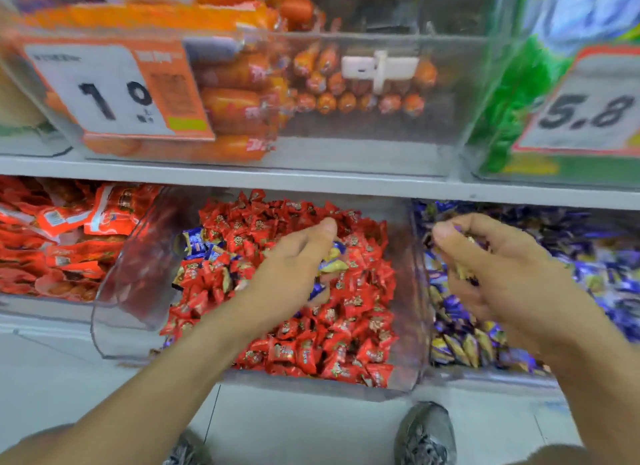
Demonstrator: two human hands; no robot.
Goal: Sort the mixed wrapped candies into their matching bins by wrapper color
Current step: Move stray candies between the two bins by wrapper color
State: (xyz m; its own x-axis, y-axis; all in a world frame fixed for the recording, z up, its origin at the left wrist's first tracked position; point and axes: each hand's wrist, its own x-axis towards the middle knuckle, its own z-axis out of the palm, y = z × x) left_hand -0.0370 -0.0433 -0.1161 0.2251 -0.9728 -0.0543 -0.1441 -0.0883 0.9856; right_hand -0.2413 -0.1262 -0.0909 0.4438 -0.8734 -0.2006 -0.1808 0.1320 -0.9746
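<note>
Two clear plastic bins sit side by side on the lower grey shelf (311,182). The middle clear plastic bin (414,326) is heaped with small red-wrapped candies (349,326), and a few stray blue-and-gold wrapped candies (199,245) lie among them near its back left corner. The right clear plastic bin (485,373) holds a pile of purple-blue and gold wrapped candies (460,347). To the left, flat red and orange snack packets (65,236) fill another section of the same shelf.

On the upper shelf, a clear bin (450,101) contains orange-wrapped sausages (235,104) behind a white and orange price card (114,90); further right is a second price card (585,115) next to green packaging (512,97).

The left hand (294,257) reaches over the red pile, its fingers curled down around several blue-and-gold candies (332,262) that show beneath the palm, just above the red ones. The right hand (491,267) hovers over the left end of the purple-blue bin, fingers curled round a small bunch of purple and gold candies (464,270), the thumb pressed in toward them. Motion blur softens that bunch, so how many pieces it holds cannot be told.

Below, grey sneakers (426,437) stand on a pale tiled floor (301,426).
</note>
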